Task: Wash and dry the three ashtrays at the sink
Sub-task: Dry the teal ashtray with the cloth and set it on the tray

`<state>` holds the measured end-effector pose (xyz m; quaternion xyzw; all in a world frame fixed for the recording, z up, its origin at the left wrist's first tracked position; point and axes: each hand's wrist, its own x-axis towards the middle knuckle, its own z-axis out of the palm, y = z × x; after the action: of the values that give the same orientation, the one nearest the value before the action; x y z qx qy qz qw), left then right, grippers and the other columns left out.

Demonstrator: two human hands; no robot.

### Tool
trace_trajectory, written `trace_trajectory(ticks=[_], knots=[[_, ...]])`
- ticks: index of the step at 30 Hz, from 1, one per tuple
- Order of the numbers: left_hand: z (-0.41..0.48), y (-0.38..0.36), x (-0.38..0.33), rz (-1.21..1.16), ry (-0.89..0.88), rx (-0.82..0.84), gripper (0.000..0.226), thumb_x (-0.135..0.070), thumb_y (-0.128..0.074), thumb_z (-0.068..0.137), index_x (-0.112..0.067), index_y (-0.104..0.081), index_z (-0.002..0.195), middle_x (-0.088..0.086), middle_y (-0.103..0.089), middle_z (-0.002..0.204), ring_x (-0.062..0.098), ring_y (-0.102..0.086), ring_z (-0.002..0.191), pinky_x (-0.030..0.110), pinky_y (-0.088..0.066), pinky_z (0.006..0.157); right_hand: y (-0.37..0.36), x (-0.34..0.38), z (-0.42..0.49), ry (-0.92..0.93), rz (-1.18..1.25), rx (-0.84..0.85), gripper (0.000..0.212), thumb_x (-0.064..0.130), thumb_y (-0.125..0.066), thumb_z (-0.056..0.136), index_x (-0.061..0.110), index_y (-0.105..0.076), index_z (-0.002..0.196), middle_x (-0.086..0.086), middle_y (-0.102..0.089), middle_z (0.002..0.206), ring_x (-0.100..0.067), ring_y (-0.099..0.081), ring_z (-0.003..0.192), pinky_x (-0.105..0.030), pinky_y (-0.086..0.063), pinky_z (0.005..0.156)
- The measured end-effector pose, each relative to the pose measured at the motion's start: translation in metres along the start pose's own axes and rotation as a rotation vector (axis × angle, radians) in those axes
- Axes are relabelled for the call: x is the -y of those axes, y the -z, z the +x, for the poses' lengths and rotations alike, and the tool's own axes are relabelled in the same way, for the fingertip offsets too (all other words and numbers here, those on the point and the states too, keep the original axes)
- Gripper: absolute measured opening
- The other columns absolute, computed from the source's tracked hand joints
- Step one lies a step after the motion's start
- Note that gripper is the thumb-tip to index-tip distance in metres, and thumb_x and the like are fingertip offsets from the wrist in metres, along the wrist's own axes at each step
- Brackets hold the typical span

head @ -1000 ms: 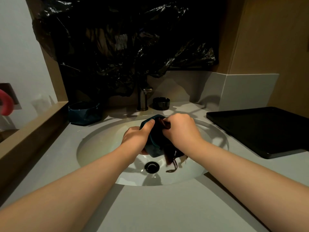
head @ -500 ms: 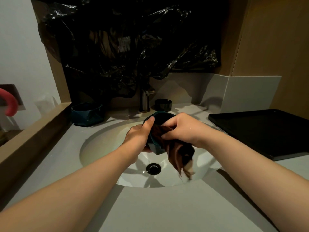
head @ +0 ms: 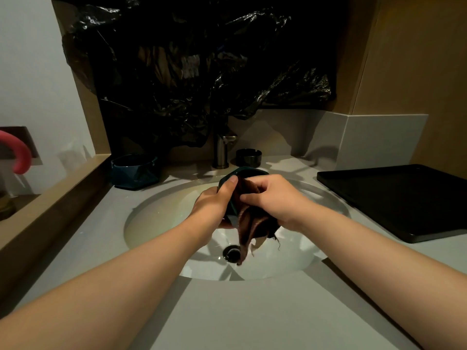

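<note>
At the centre of the frame, above the sink basin [head: 161,218], the teal ashtray [head: 242,171] stands tipped on edge between the hands, its open side facing right. The left hand [head: 214,205] grips it from the left, thumb curled over the upper rim; the right hand [head: 273,200] pinches a brown cloth [head: 249,223] bunched against the hollow, its tail hanging toward the drain [head: 231,252]. This looks like drying: the wipe must push leftward into the bowl, braced by the left palm. A faceted blue ashtray [head: 134,170] sits at middle left, a black ashtray [head: 249,157] just right of the tap [head: 222,152]
</note>
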<state>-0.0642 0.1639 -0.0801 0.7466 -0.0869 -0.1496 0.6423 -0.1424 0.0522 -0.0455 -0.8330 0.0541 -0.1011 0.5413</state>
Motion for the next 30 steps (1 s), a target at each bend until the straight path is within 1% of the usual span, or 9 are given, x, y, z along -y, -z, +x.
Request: trace_trajectory(ticks=[6, 9, 11, 15, 18, 20, 22, 27, 30], knots=[[0.000, 0.001, -0.005, 0.016, 0.007, -0.087, 0.045, -0.057, -0.052, 0.089, -0.017, -0.063, 0.107, 0.011, -0.069, 0.099, 0.031, -0.070, 0.084, 0.045, -0.061, 0.073, 0.008, 0.009, 0.001, 0.224, -0.579, 0.170, 0.038, -0.003, -0.054, 0.084, 0.024, -0.074, 0.102, 0.005, -0.071, 0.097, -0.013, -0.064, 0.091, -0.032, -0.055, 0.083], [-0.001, -0.003, -0.006, 0.055, 0.018, -0.103, 0.044, -0.056, -0.051, 0.090, -0.015, -0.062, 0.103, 0.010, -0.067, 0.094, 0.029, -0.068, 0.081, 0.041, -0.061, 0.070, 0.012, 0.014, -0.004, 0.200, -0.870, 0.205, 0.042, -0.003, -0.050, 0.082, 0.026, -0.073, 0.100, 0.003, -0.070, 0.092, -0.017, -0.061, 0.083, -0.033, -0.055, 0.074], [-0.002, -0.004, -0.005, 0.073, 0.020, -0.098, 0.046, -0.057, -0.051, 0.090, -0.015, -0.060, 0.103, 0.010, -0.066, 0.095, 0.028, -0.067, 0.080, 0.037, -0.060, 0.065, 0.013, 0.014, -0.008, 0.182, -1.018, 0.110, 0.037, -0.001, -0.051, 0.081, 0.023, -0.073, 0.099, -0.001, -0.068, 0.089, -0.019, -0.060, 0.076, -0.029, -0.053, 0.062], [-0.002, -0.002, -0.004, 0.068, 0.047, -0.086, 0.052, -0.060, -0.050, 0.088, -0.013, -0.060, 0.106, 0.010, -0.066, 0.097, 0.026, -0.067, 0.078, 0.035, -0.059, 0.064, 0.010, 0.003, -0.002, 0.132, -0.935, -0.244, 0.024, 0.007, -0.055, 0.079, 0.016, -0.073, 0.092, -0.005, -0.067, 0.081, -0.025, -0.061, 0.075, -0.033, -0.052, 0.064], [-0.002, -0.004, -0.001, 0.101, 0.026, -0.036, 0.053, -0.060, -0.048, 0.089, -0.011, -0.063, 0.104, 0.012, -0.069, 0.096, 0.030, -0.070, 0.080, 0.041, -0.060, 0.075, -0.002, -0.006, 0.006, 0.125, -0.646, -0.292, 0.018, 0.010, -0.059, 0.082, 0.016, -0.073, 0.090, -0.004, -0.067, 0.077, -0.021, -0.063, 0.073, -0.030, -0.052, 0.062], [-0.002, -0.003, -0.001, 0.079, 0.037, -0.041, 0.053, -0.061, -0.047, 0.089, -0.013, -0.063, 0.102, 0.013, -0.071, 0.094, 0.032, -0.071, 0.079, 0.044, -0.060, 0.079, -0.009, -0.005, 0.004, 0.133, -0.349, -0.208, 0.016, 0.008, -0.061, 0.084, 0.016, -0.074, 0.089, 0.000, -0.069, 0.077, -0.013, -0.065, 0.072, -0.019, -0.050, 0.058], [-0.002, -0.001, -0.002, 0.021, 0.064, -0.074, 0.050, -0.061, -0.047, 0.089, -0.016, -0.063, 0.102, 0.012, -0.070, 0.093, 0.032, -0.071, 0.079, 0.045, -0.059, 0.079, -0.008, -0.002, 0.001, 0.145, -0.274, -0.061, 0.021, 0.006, -0.061, 0.087, 0.019, -0.074, 0.098, 0.003, -0.071, 0.085, -0.010, -0.065, 0.080, -0.014, -0.048, 0.065], [-0.003, 0.000, -0.006, 0.034, 0.074, -0.129, 0.043, -0.060, -0.048, 0.089, -0.019, -0.059, 0.083, 0.010, -0.068, 0.088, 0.031, -0.069, 0.078, 0.044, -0.059, 0.081, 0.008, 0.006, 0.000, 0.186, -0.592, 0.232, 0.046, -0.009, -0.050, 0.083, 0.023, -0.072, 0.108, 0.006, -0.070, 0.107, -0.011, -0.061, 0.099, -0.021, -0.050, 0.086], [-0.005, -0.002, -0.007, 0.098, 0.097, -0.112, 0.047, -0.059, -0.047, 0.090, -0.014, -0.060, 0.089, 0.012, -0.067, 0.093, 0.033, -0.068, 0.082, 0.045, -0.058, 0.082, 0.009, 0.007, 0.000, 0.204, -0.938, 0.327, 0.031, -0.006, -0.049, 0.080, 0.015, -0.070, 0.090, -0.001, -0.067, 0.085, -0.021, -0.059, 0.080, -0.026, -0.049, 0.065]])
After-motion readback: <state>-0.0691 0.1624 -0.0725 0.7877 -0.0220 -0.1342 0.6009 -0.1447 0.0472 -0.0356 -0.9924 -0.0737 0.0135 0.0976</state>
